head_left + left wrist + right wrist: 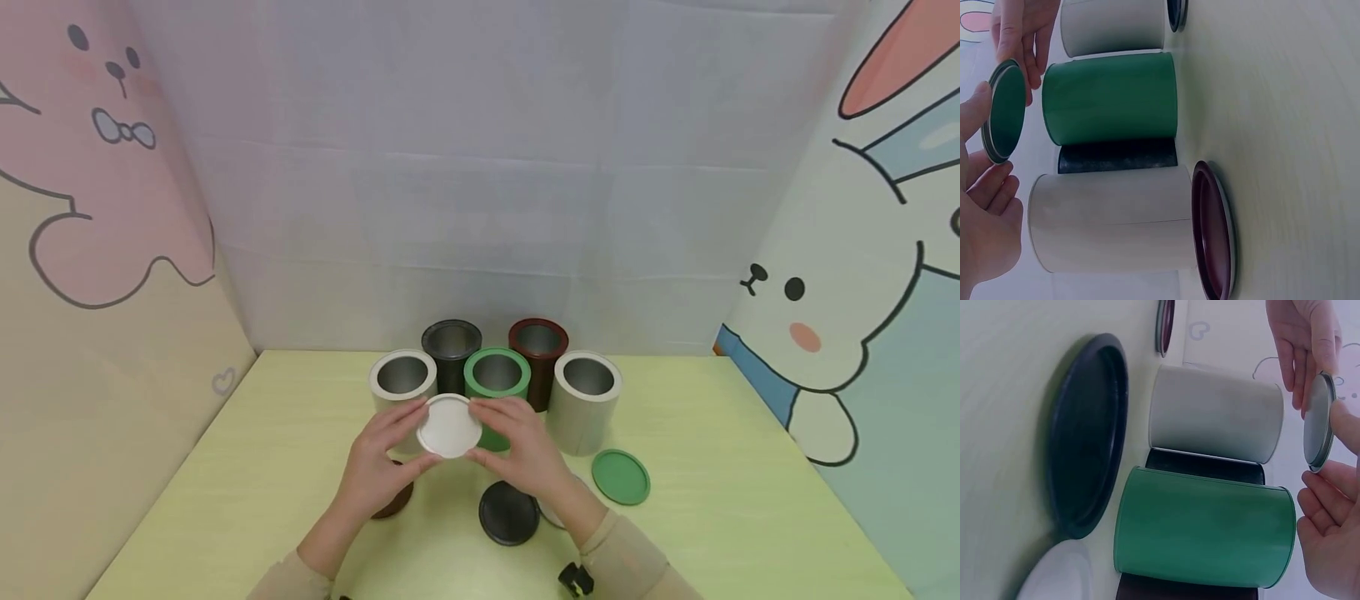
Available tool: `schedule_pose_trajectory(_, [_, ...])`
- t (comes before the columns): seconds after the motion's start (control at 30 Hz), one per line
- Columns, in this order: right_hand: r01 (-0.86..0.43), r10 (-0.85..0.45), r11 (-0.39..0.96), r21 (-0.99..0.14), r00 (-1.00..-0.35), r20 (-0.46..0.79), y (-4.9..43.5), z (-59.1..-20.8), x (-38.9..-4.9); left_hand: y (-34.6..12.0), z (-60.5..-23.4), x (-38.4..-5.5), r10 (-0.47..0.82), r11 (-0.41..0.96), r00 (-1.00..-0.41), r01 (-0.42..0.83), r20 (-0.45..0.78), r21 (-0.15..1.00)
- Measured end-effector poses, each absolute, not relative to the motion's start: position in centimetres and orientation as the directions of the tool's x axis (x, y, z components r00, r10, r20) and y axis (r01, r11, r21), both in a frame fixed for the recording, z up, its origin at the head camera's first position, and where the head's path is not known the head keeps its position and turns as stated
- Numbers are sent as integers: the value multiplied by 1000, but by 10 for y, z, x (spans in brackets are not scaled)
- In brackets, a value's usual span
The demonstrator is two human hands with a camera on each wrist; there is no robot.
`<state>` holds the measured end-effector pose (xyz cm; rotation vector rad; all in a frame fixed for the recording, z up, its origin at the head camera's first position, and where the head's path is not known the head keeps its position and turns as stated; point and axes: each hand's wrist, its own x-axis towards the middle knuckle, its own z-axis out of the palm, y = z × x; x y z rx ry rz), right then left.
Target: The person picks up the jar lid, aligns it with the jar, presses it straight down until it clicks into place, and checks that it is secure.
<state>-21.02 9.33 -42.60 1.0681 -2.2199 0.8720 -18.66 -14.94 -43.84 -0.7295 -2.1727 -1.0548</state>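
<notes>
White lid (pixel 449 427) held up between both hands, off the worktop (pixel 262 450) and in front of the cans.
From the left, a dark red lid (pixel 393 503) lies partly under the left hand (pixel 381 462), whose fingers and thumb pinch the white lid's left edge; behind stands the left white can (pixel 1110 222). Next come the black can (pixel 452 375) at the back, then the green can (pixel 1204 528) before it, partly hidden by the hands, with a black lid (pixel 509 513) lying nearer. The right hand (pixel 525 446) pinches the opposite edge, thumb nearest. A second white lid (pixel 1060 575) lies beside the black lid, mostly under the right forearm. Farther right are the open dark red can (pixel 540 383) at the back, the right white can (pixel 581 421) and, nearer, a green lid (pixel 621 477).
</notes>
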Motion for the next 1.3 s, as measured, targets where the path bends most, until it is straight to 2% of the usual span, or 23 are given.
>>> schedule_pose_trajectory(0.13, [-818,-475,480,-317,-546,690,92,-422,-213,-151,-434,-189,202,511,-668,696,716,505])
schedule_pose_trajectory(0.37, [-819,-477,480,-314,-544,691,89,-416,-220,-154,-427,-193,194,541,-724,641,661,544])
schedule_pose_trajectory(0.63, [-800,-499,500,-332,-579,645,79,-410,-229,-162,-422,-198,141,529,-781,579,608,621])
schedule_pose_trajectory(1.3, [-774,-543,523,-358,-626,559,52,-393,-261,-187,-411,-222,99,537,-830,509,548,673])
